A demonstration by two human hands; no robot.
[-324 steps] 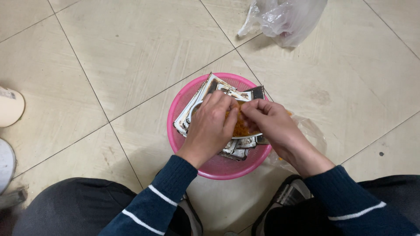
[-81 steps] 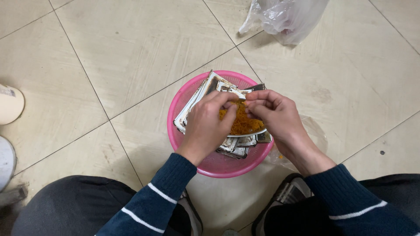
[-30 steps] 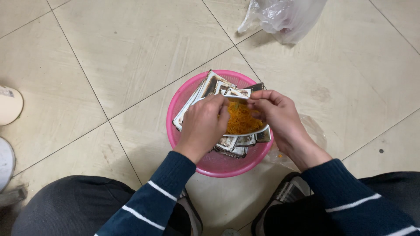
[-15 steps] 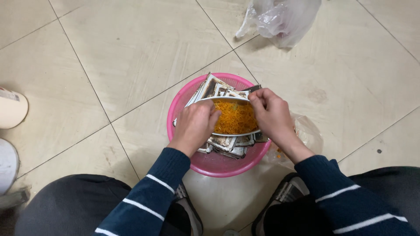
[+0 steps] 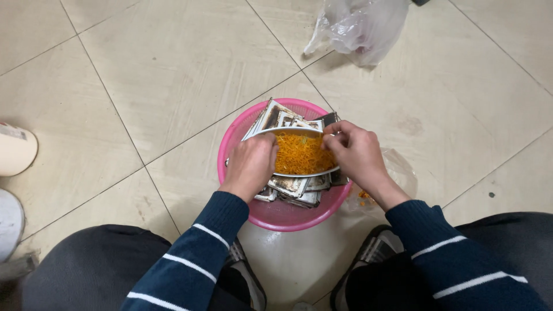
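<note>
A pink plastic basin [image 5: 276, 214] stands on the tiled floor between my feet, with a stack of dark, stained metal trays [image 5: 296, 189] lying in it. Over the stack I hold a white bowl [image 5: 299, 173] filled with shredded orange strands [image 5: 300, 153]. My left hand [image 5: 251, 166] grips the bowl's left rim. My right hand [image 5: 356, 154] pinches its right rim, fingers curled at the top edge.
A crumpled clear plastic bag [image 5: 362, 26] lies on the floor at the back right. Another thin clear bag [image 5: 398, 171] with orange bits sits just right of the basin. White rounded objects [image 5: 16, 151] are at the far left. My knees and shoes frame the bottom.
The orange strands, earlier bunched between my fingers, now lie spread in the white bowl. My hands have parted to the bowl's two rims.
</note>
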